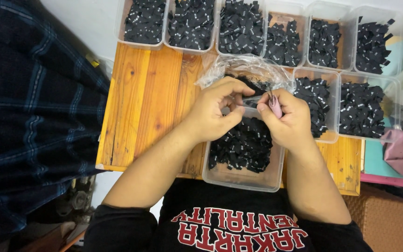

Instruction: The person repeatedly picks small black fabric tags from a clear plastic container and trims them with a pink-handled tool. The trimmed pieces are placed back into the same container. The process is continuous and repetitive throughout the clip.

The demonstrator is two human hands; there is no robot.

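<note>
Where hands (253, 114) meet, item hidden

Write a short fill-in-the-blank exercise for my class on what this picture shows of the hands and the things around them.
1. The clear containers hold small fabric labels coloured ____.
2. The right hand grips a small tool whose handle is ____.
3. The containers stand on a table made of ____.
4. The left hand is above the container ____ to the person.

Missing words: black; pink; wood; nearest
</note>
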